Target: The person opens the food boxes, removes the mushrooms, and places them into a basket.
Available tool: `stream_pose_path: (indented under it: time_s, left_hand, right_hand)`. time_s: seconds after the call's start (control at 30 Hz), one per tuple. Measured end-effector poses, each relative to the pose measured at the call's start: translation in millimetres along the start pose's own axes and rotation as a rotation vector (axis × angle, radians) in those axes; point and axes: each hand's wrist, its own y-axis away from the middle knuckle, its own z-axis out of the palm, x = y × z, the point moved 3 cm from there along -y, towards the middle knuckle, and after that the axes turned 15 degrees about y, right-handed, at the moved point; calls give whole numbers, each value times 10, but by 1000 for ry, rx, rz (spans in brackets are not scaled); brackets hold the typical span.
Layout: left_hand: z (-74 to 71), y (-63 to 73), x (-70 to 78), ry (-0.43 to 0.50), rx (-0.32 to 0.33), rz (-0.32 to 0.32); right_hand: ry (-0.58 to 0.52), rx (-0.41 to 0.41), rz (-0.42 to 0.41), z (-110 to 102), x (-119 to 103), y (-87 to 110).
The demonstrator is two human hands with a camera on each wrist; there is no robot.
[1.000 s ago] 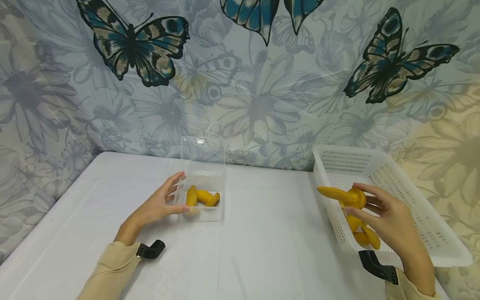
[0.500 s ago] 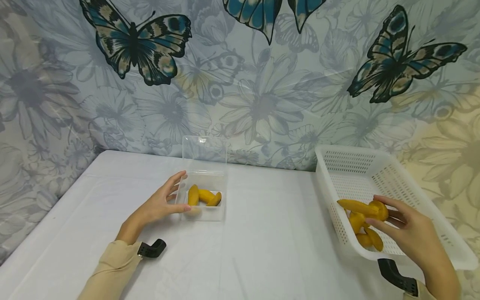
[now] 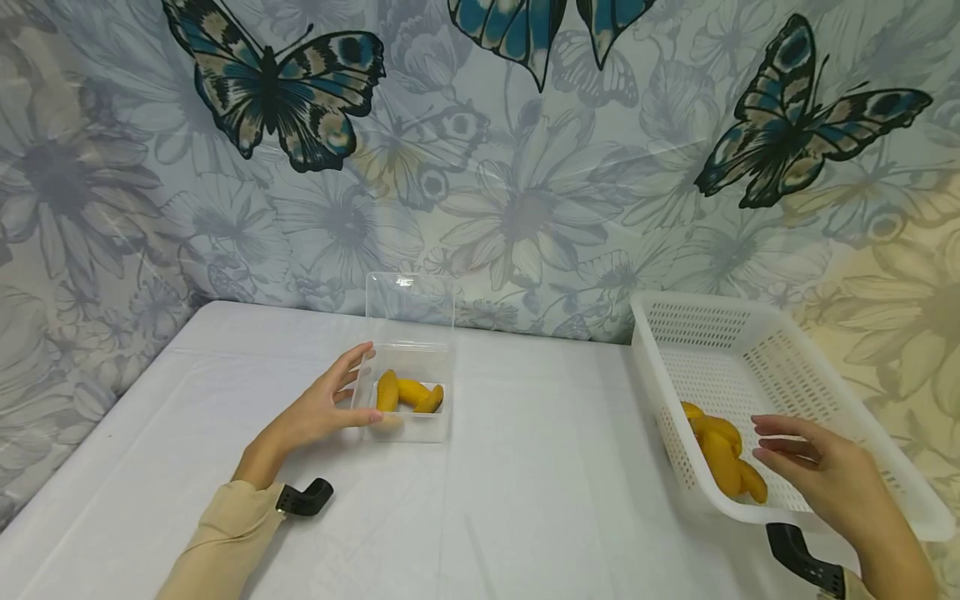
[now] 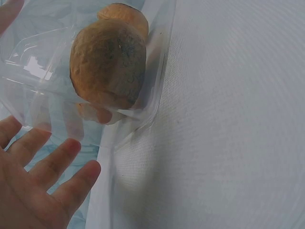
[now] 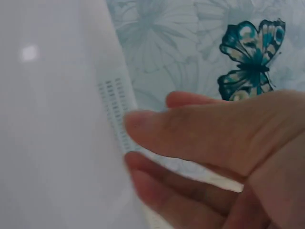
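Note:
My left hand [image 3: 322, 408] stands at the left side of a clear plastic box [image 3: 442, 427], its thumb at the front corner and its index fingertip at the upper left edge. The box's lid [image 3: 408, 304] stands raised. Several mustard-yellow pieces [image 3: 411, 392] lie inside; up close in the left wrist view, a rounded brownish piece [image 4: 108, 64] shows through the plastic. My right hand [image 3: 832, 475] hovers over the white basket [image 3: 795, 350] with nothing between thumb and fingers. Several yellow, gourd-like pieces [image 3: 720, 458] lie heaped in the basket's left part, just left of its fingertips.
A white cloth covers the table [image 3: 525, 500]. Behind it hangs a flower-print backdrop [image 3: 517, 208] with blue butterflies. The basket's slotted wall [image 3: 671, 454] rises on the right side of the table. Each wrist wears a black mount [image 3: 306, 498].
My right hand has moved right and lowered the long-necked yellow piece onto the basket's heap, then let it go. The left hand and the clear box have stayed in place.

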Motion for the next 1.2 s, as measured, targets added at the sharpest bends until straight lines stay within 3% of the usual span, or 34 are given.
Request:
stream_pose_path:
  time_s: [0.17,0.37,0.57,0.63,0.77,1.0,1.2]
  left_hand:
    - [3,3,-3,0,-1,0]
    - [1,5,-4,-3,-2,-6]
    - [-7,-2,-14,-7,-2,-6]
    - [-9,-7,-19,-8,-1,-4]
    - [-7,-15,-22,-1,-2,-1]
    - [-11,-18,-23,5,-2,0]
    - [-11,-17,-21,7,-4,3]
  right_hand:
    - [27,-146,0,92,12,-36]
    - [-49,-182,-57,192,-41,-32]
    - [-128,-381,-83,274,-53,-14]
    - [-168,-407,-106,290,-68,-10]
    - [-202,-359,-137,274,-134,-4]
    - [-223,-179,-179,158,-328,-39]
    - [-229,-106,-228,32,-539,-7]
